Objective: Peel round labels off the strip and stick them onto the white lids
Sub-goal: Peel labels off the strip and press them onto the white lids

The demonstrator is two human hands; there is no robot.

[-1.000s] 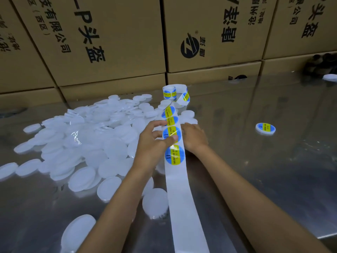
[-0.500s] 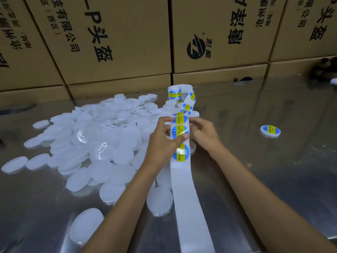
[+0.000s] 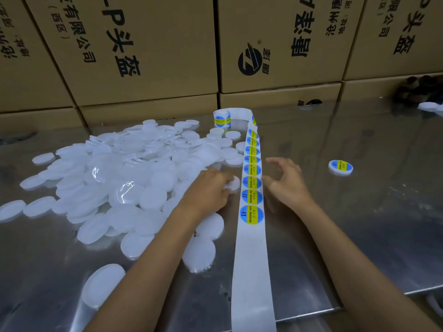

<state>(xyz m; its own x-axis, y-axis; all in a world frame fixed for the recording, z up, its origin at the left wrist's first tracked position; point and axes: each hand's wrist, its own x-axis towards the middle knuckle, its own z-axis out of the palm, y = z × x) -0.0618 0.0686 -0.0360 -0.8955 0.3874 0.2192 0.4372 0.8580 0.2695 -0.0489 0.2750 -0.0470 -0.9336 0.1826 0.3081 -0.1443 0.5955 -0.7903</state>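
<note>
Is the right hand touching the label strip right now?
Apart. The head view shows the right hand open beside the strip, with bare table visible between its fingertips and the strip's edge.

Shiny metal table (image 3: 359, 224), reflective. Stacked cardboard boxes (image 3: 153, 56) along far edge, black Chinese print. Dark blurred object (image 3: 419, 88) far right, unidentifiable.

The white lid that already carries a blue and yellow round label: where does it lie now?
In the head view, the labelled white lid lies alone on the shiny metal table, right of the right hand and the white label strip.
</note>
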